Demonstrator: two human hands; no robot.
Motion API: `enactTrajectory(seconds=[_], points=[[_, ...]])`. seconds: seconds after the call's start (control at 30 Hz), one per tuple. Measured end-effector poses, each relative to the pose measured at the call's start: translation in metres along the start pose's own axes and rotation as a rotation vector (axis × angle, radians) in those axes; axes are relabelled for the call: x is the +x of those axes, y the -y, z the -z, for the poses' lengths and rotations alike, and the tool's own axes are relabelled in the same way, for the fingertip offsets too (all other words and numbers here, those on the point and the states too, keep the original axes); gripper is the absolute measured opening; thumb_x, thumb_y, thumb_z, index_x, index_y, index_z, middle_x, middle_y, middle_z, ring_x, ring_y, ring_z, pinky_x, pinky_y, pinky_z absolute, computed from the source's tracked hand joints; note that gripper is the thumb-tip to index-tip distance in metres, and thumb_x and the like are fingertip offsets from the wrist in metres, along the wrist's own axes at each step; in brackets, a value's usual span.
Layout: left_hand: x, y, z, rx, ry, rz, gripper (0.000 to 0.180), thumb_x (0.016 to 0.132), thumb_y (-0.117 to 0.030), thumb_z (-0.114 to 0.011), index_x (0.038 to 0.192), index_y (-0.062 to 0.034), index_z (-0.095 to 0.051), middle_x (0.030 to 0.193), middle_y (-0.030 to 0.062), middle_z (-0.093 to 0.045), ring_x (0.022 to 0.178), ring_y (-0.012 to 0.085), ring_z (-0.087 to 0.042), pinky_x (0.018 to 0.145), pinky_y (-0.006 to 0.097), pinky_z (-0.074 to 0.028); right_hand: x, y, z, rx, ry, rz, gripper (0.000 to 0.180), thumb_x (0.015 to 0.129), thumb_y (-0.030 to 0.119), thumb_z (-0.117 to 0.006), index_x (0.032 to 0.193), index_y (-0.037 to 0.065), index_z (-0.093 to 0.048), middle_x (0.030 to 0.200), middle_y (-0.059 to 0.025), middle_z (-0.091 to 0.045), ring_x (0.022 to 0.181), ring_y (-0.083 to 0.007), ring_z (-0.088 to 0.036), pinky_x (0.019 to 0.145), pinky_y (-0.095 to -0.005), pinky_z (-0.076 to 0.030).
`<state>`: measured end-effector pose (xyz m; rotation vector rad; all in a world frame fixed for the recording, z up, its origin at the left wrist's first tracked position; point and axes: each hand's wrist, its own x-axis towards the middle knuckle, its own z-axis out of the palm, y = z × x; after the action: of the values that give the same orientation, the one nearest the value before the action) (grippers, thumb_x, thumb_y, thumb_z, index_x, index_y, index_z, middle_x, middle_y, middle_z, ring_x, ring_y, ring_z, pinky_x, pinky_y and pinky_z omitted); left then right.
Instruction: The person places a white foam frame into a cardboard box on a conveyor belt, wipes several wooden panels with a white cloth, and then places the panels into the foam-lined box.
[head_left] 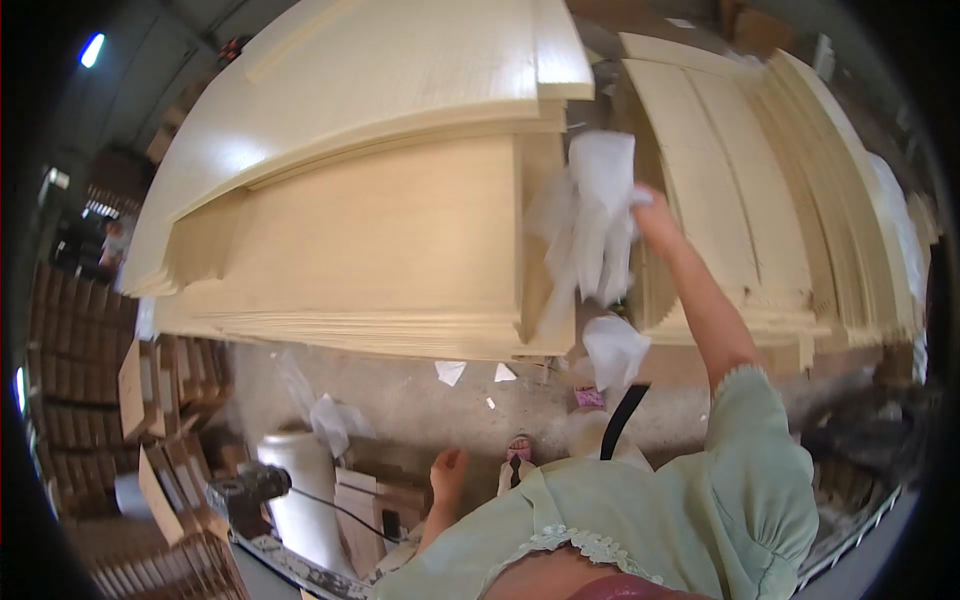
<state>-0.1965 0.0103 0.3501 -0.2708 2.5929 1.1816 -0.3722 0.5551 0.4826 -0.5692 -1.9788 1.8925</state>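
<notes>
My right hand (pixel 655 215) reaches forward, its fingers closed on a crumpled white packing sheet (pixel 604 170). Thin and partly see-through, the sheet hangs in the gap between two stacks of pale boards and is blurred in places. The left stack (pixel 380 220) is broad, with a large glossy panel (pixel 400 75) across its far part. To the right of my right hand rises the other stack of boards (pixel 715 180), several standing side by side. Low by my side, my left hand (pixel 448 474) has its fingers curled in, with nothing visible in it.
Another crumpled white sheet (pixel 614 350) lies near my feet, and white scraps (pixel 450 372) are on the concrete floor. At the lower left stand a white roll (pixel 300 490), a metal machine part (pixel 245 492) and cardboard pieces (pixel 165 475). Dark plastic (pixel 870 430) lies at the right.
</notes>
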Motion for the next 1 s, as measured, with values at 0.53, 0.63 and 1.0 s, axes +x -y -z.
enactTrajectory(seconds=[0.53, 0.63, 1.0], points=[[-0.191, 0.008, -0.071, -0.062, 0.118, 0.388, 0.031, 0.078, -0.024, -0.064, 0.1, -0.0033, -0.062, 0.091, 0.0144, -0.065, 0.086, 0.0217, -0.062, 0.074, 0.031, -0.049, 0.142, -0.117, -0.125, -1.29, 0.341, 0.342, 0.045, 0.078, 0.029, -0.05, 0.116, 0.005, -0.054, 0.127, -0.0166, -0.046, 0.116, -0.0328, -0.042, 0.101, -0.0465, -0.027], [-0.181, 0.019, -0.069, -0.062, 0.195, 0.327, 0.031, 0.078, -0.024, -0.063, 0.101, -0.0036, -0.062, 0.093, 0.0149, -0.065, 0.088, 0.0229, -0.062, 0.075, 0.032, -0.048, 0.011, -0.148, -0.109, -0.89, 0.142, 0.905, 0.06, 0.067, 0.011, -0.058, 0.125, 0.007, -0.044, 0.133, -0.0159, -0.04, 0.124, -0.0351, -0.033, 0.105, -0.0474, -0.023], [-0.158, 0.099, 0.018, 0.0, 0.057, 0.321, 0.034, 0.078, -0.031, -0.062, 0.101, -0.0054, -0.062, 0.097, 0.0135, -0.064, 0.093, 0.0282, -0.06, 0.08, 0.036, -0.047, -0.29, -0.176, -0.135, -1.006, 1.043, 0.088, 0.027, 0.068, 0.013, -0.056, 0.094, 0.004, -0.06, 0.085, -0.0228, -0.061, 0.078, -0.0383, -0.059, 0.07, -0.0455, -0.047]])
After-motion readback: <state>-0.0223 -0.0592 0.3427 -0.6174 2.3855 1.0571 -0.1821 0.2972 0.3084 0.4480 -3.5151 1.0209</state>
